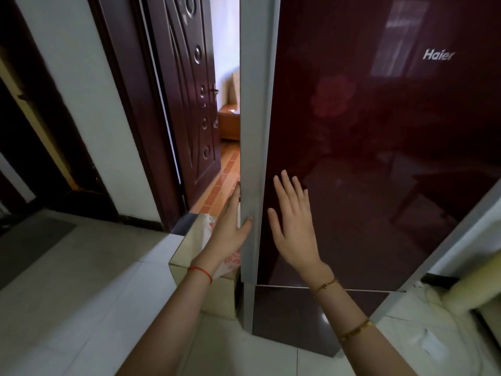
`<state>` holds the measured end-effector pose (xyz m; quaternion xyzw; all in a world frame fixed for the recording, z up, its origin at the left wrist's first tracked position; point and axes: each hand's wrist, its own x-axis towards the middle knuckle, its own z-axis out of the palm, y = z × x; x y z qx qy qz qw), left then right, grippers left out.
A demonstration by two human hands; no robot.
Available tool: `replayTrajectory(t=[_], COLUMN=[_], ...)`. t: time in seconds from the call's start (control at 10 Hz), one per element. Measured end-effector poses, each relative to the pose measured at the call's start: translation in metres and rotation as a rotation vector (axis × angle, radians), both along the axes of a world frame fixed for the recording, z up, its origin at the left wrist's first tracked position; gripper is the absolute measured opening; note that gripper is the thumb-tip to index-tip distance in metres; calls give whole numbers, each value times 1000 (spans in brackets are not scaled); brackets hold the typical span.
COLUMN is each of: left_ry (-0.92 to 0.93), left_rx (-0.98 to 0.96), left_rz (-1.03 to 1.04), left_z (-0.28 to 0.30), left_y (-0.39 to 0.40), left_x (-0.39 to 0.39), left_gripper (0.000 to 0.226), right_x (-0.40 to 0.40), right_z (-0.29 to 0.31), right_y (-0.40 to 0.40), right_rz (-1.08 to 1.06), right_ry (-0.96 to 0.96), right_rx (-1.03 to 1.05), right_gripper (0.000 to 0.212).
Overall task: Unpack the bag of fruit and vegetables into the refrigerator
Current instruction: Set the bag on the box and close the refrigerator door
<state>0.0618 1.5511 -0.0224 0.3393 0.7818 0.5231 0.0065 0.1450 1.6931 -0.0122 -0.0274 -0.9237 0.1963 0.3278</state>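
I am looking down at the dark red refrigerator (366, 131), its upper door closed. My left hand (230, 229) is wrapping the grey side edge of that door, thumb on the front face and fingers reaching behind the edge, gripping it. My right hand (295, 223) is lying against the door front, just right of that edge, fingers straight and spread. The white bag (208, 226) is sitting on a low glossy stand (187, 251) left of the refrigerator, directly behind my left hand and wrist.
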Motion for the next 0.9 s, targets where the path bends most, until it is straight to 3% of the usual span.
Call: replayTrajectory(t=[0.4, 0.6, 0.9], left_ry=[35, 100, 100], left_rx=[-59, -96, -115], left_rz=[-177, -334, -388], left_z=[-7, -9, -17], left_y=[37, 38, 30], left_x=[-120, -150, -173], left_gripper=[83, 80, 79], right_x=[-87, -99, -100], right_z=[-5, -11, -2], right_y=[16, 7, -13], right_rz=[-251, -380, -465], right_ry=[-11, -19, -13], right_rx=[73, 107, 45], right_gripper=[63, 66, 67])
